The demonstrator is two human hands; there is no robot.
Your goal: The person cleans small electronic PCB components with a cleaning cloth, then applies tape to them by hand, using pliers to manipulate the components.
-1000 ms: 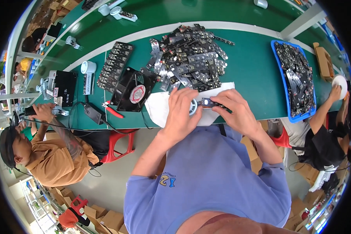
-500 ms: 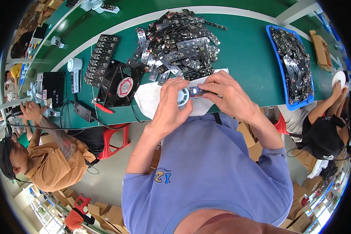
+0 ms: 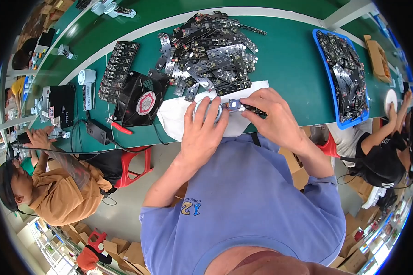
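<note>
Both my hands work above a white sheet (image 3: 172, 117) at the table's near edge. My left hand (image 3: 200, 133) curls its fingers over a pale round fan head (image 3: 219, 111), which they partly cover. My right hand (image 3: 278, 117) pinches a narrow circuit board strip (image 3: 236, 106) between thumb and fingers. The strip's left end meets the fan head's right side; whether the two are joined I cannot tell. Just beyond the sheet lies a large heap of similar dark and silvery board strips (image 3: 211, 55).
Left of the sheet stand a black square fan (image 3: 142, 98), red-handled pliers (image 3: 121, 128), a black power adapter (image 3: 97, 131) and a panel of boards (image 3: 118, 71). A blue tray (image 3: 328, 82) full of boards sits right. Co-workers sit at left (image 3: 69, 192) and right (image 3: 381, 153).
My left hand has turned and spread its fingers over the top of the fan head. The board strip has tilted in my right hand, which has shifted slightly right.
</note>
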